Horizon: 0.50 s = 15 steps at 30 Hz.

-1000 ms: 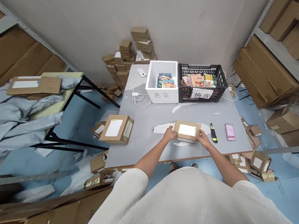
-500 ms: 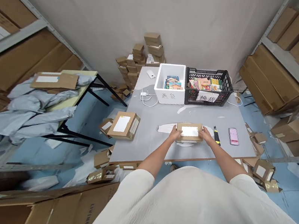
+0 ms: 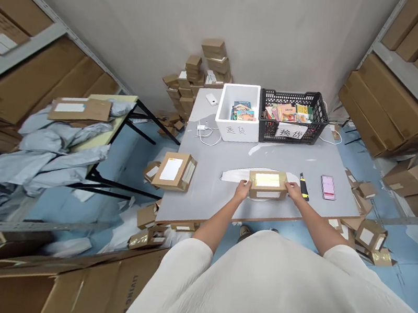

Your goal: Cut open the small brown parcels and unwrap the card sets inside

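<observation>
A small cardboard box (image 3: 268,186) with pale labels on its top and front face is held between my hands at the front of the grey table (image 3: 201,203). My left hand (image 3: 243,189) grips its left end and my right hand (image 3: 293,190) its right end, fingers closed against the cardboard. Under and behind the box lies a flat white sheet (image 3: 235,175). Just right of my right hand is a black and yellow utility knife (image 3: 304,187). Farther right rests a phone (image 3: 328,187) with a pink screen.
Another labelled cardboard box (image 3: 175,171) sits at the table's left edge. Along the back stand a white foam box (image 3: 237,129) and a black plastic crate (image 3: 318,131), both containing books. A white charger cable (image 3: 211,143) lies left of them. Opened cartons (image 3: 370,236) litter the floor.
The box has tilted, so its labelled front face now shows below the top. My hands have shifted slightly, still at its two ends. The camera view has moved a little.
</observation>
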Motion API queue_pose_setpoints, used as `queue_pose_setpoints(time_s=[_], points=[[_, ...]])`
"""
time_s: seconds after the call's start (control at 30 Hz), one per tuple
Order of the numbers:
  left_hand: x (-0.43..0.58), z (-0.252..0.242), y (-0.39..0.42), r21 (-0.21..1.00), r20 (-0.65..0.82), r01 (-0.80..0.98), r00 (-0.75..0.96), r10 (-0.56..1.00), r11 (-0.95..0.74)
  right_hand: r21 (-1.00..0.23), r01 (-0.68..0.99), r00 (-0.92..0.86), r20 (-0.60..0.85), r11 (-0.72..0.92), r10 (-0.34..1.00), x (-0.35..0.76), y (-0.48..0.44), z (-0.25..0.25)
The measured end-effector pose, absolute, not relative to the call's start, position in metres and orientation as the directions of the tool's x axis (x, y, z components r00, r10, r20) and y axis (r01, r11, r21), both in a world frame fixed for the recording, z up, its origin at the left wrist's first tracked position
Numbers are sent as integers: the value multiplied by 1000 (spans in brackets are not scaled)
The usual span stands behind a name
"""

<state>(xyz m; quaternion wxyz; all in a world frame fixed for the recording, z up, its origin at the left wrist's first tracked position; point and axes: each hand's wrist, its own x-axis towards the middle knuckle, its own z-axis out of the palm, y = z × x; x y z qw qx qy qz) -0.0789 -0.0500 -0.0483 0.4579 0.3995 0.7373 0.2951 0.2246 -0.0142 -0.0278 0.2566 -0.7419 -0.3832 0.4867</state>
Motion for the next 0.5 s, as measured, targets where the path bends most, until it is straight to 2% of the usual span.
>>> queue_pose_setpoints(time_s=[0.1, 0.23, 0.5], points=[[-80, -55, -63, 774, -467, 343, -259, 845, 533, -765, 341, 166, -522, -546, 836, 238, -25, -37], [-77, -55, -65, 815, -394, 339, -270, 879, 470, -814, 345, 138, -447, -466, 884, 244, -26, -39], [-66, -43, -60, 916, -326, 174, -196, 925, 360, -908, 298, 38, -299, -296, 954, 227, -22, -38]])
